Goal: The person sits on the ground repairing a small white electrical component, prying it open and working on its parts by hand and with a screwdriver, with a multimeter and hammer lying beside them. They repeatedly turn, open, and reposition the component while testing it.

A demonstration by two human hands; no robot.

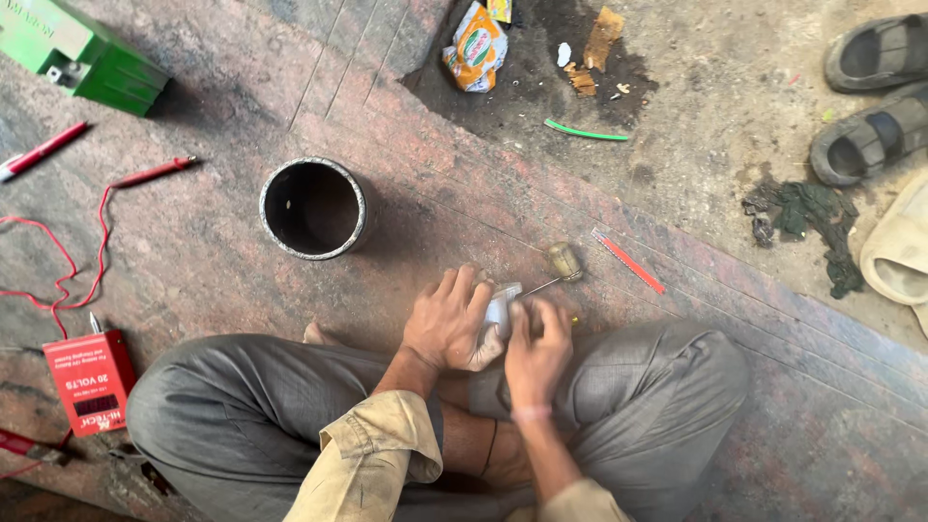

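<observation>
Your left hand (448,319) grips a white part (498,311) steady, lower centre; right hand (537,350) fingers pinch it, working its edge.

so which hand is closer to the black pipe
Left. The left hand lies just down and right of the black pipe, with bare floor between them. The right hand sits farther right, beyond the left.

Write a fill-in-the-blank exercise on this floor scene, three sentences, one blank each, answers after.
1. Both hands, the left hand and the right hand, close on one small ____ object.
2. The dark metal cylinder stands upright with its open end facing ____.
3. The meter box by the person's left knee is ____ in colour.

Missing words: white; up; red
</observation>
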